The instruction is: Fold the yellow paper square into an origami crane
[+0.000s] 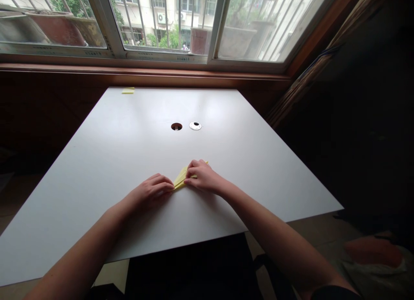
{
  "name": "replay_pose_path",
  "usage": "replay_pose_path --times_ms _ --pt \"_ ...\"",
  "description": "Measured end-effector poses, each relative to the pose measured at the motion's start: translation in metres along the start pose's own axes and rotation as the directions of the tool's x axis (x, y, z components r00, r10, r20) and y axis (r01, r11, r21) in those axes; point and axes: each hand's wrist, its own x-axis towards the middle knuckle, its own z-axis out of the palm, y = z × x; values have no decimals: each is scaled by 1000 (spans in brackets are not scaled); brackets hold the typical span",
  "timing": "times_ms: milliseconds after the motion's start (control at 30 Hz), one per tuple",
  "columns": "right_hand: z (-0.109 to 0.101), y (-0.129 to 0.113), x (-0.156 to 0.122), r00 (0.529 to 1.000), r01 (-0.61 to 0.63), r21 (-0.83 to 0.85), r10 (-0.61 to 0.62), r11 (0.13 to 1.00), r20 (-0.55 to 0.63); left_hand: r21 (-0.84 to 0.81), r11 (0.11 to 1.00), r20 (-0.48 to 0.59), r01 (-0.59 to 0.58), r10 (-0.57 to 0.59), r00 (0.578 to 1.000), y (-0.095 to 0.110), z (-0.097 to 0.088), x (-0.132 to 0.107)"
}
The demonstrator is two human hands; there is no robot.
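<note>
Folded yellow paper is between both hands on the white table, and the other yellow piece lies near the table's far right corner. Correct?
One error: the other yellow piece lies near the white table's far left corner, as the head view shows. The folded yellow paper is between the left hand and right hand.

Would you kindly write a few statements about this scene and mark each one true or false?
1. The right hand holds the folded yellow paper. True.
2. The left hand rests at the far edge of the table. False: its fingertips are at the paper's left end.
3. The round hole is left of the white round cover. True.
4. The small yellow piece lies at the table's right corner. False: it is by the far edge, toward the left.
5. The tabletop is white. True.
</note>
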Motion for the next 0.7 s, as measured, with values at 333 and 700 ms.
replay_pose_path --times_ms 333,700 --pt "1 0 2 1000 -9 -14 9 1000 -4 150 962 -93 227 -215 972 19 19 12" --pt "-3 -7 6 998 -60 -60 62 996 24 84 896 -90 437 -430 898 21 20 15"
